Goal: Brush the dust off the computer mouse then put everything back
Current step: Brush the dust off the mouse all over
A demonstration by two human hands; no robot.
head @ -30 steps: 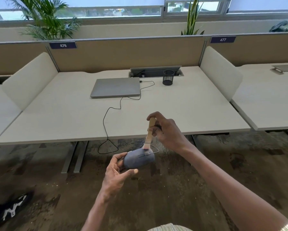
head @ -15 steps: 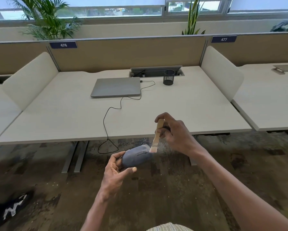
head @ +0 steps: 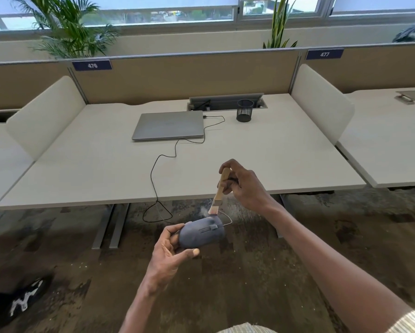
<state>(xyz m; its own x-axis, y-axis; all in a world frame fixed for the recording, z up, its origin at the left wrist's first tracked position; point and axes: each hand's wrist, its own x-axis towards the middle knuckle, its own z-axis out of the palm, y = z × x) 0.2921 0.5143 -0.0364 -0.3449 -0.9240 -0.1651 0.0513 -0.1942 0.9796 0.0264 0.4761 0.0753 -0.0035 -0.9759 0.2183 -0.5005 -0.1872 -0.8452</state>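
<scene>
My left hand [head: 168, 254] grips a dusty grey computer mouse [head: 201, 233] from its rear end, holding it in the air in front of the desk's front edge. Its thin black cable [head: 156, 179] loops down below the desk and runs up across the desk. My right hand [head: 246, 186] pinches the wooden handle of a small brush [head: 219, 192]. The brush points down and its bristles touch the top front of the mouse. A faint puff of dust hangs just left of the bristles.
A closed silver laptop [head: 169, 124] lies at the back of the white desk [head: 81, 169], with a black mesh pen cup [head: 245, 110] to its right. White dividers stand at both desk sides. A dark shoe [head: 16, 301] lies on the floor at the lower left.
The brush swept right along the mouse half a second ago and has now come back onto its top front. My left hand has kept its grip on the mouse.
</scene>
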